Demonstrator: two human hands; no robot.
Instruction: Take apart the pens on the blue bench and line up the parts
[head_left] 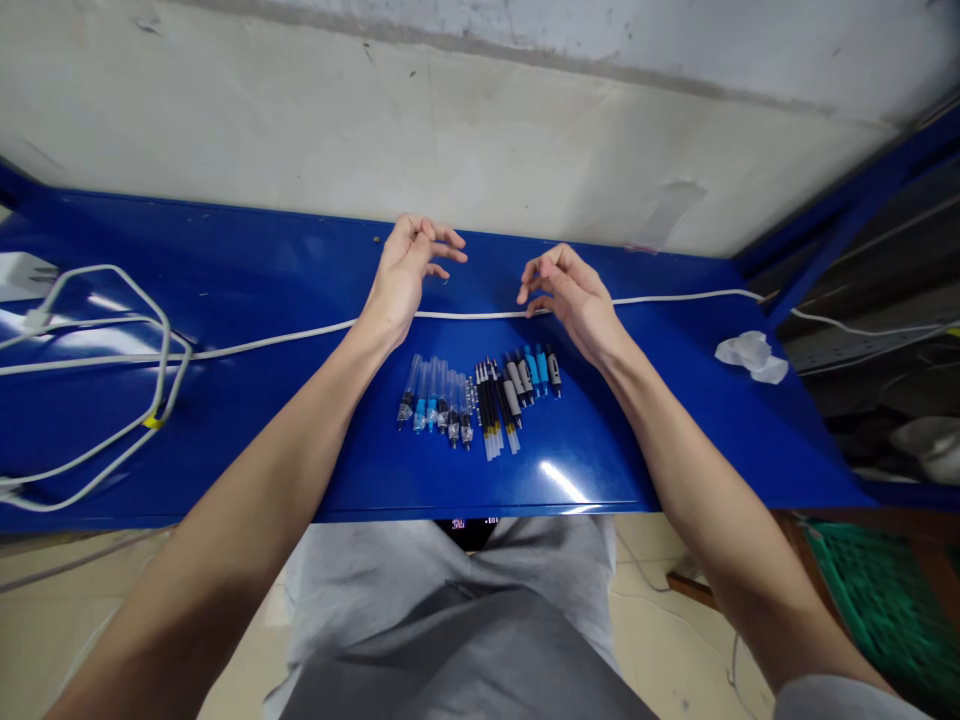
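1. The left hand (405, 275) hovers at the upper middle of the frame. Its grip is loose, fingers half curled and spread, with nothing visibly held.
2. The right hand (574, 295) is beside it, a gap between them. Its grip is just as slack, fingertips drooping toward the white cable (480, 315), and it looks empty.
3. The cable runs left to right across the blue worktop (247, 440), passing under both hands.
4. The row of pen parts (480, 395) lies below the hands in the frame, between the two wrists and clear of the cable.
5. Each piece has its long axis roughly top to bottom, slightly fanned. Clear barrels lie left, black pieces in the middle, and grey and blue pieces right.
6. The left wrist is nearest the clear barrels and the right wrist nearest the blue pieces.
7. No brand, label or writing is legible on the parts.
8. A crumpled tissue (752, 356) lies at the right.
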